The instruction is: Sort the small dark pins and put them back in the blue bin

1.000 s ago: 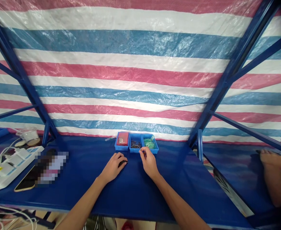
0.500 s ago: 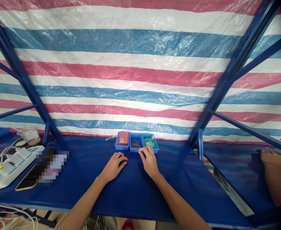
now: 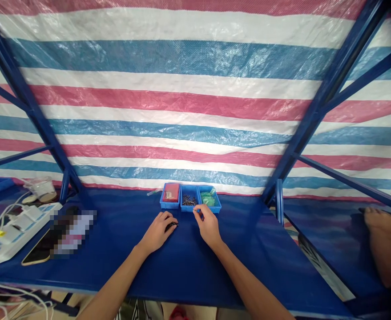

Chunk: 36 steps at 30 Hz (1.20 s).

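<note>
My left hand [image 3: 160, 230] rests low over the blue table, its fingers curled round some small dark pieces [image 3: 171, 226] that show between thumb and fingertips. My right hand [image 3: 207, 223] is in front of the bins, thumb and forefinger pinched together at the near edge of the middle one. What that pinch holds is too small to make out. The middle blue bin [image 3: 189, 209] has many small dark metal pieces [image 3: 189, 200] that look like screws. To its left, a blue bin [image 3: 169, 205] holds a red packet [image 3: 171, 193]; to its right, another bin [image 3: 218, 208] holds green plastic bags [image 3: 208, 198].
A white power strip [image 3: 25, 233] with plugs and cables lies at the left, beside a phone [image 3: 40, 249]. Blue metal posts [image 3: 295, 146] flank the table [image 3: 182, 275]. Striped sheeting [image 3: 182, 106] hangs behind. Another person's arm [image 3: 384, 244] is at the far right.
My right hand's fingertips have shifted very slightly at the middle bin's near edge. My left hand has stayed where it was.
</note>
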### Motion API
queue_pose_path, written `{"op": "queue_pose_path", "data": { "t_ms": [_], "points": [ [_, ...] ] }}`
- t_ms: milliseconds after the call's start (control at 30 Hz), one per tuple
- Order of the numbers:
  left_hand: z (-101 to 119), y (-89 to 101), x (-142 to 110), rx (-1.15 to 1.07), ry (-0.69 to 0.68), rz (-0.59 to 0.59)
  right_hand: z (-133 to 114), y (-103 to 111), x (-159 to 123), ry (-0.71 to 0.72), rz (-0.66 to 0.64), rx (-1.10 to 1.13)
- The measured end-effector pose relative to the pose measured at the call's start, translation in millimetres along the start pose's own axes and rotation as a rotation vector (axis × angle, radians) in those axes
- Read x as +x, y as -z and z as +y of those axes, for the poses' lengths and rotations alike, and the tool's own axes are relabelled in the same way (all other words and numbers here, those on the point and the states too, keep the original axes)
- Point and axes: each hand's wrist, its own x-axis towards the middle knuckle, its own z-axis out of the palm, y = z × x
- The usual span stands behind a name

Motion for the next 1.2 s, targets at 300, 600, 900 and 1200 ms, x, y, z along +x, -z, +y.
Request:
{"op": "queue_pose_path", "data": {
  "t_ms": [300,600,900,1200],
  "points": [
    [1.5,1.6,-0.2,0.013,-0.011,0.017,1.6,-1.0,0.5,0.053,0.022,-0.019],
    [1.2,0.6,-0.5,0.004,-0.002,0.008,0.8,2.4,1.4,0.122,-0.013,-0.161],
    [1.0,0.3,-0.5,0.003,-0.007,0.016,1.5,2.1,2.2,-0.044,0.030,0.026],
    [2.4,0.8,-1.0,0.000,0.004,-0.001,7.4,-2.6,1.1,-0.157,-0.017,0.173]
  ]
}}
